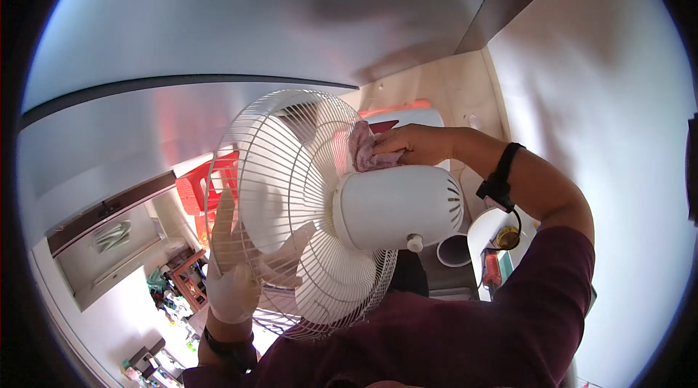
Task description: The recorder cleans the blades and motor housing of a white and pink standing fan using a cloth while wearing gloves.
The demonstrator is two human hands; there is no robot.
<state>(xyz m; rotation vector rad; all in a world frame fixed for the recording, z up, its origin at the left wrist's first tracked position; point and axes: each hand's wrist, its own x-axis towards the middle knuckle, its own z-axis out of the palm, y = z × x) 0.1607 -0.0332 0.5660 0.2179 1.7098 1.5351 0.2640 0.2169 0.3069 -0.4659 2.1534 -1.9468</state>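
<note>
A white electric fan fills the middle of the view, with its round motor housing [398,208] towards me and its wire guard [294,170] on the left. White blades [327,279] show through the wires. My right hand [422,143] presses a bunched mauve cloth [368,148] against the back of the guard, just above the housing. My left hand [234,262] is at the guard's front left side, fingers spread along the wires and partly seen through them. A pale patch or covering lies near its wrist. A small knob [415,243] sticks out of the housing.
A smooth grey panel [229,11] stands ahead and a pale wall [594,115] on the right. Left of the fan is a red plastic stool [204,183]. Behind my right arm, a white surface [482,230] bears small items beside a round container [453,250]. Shelves and clutter lie lower left.
</note>
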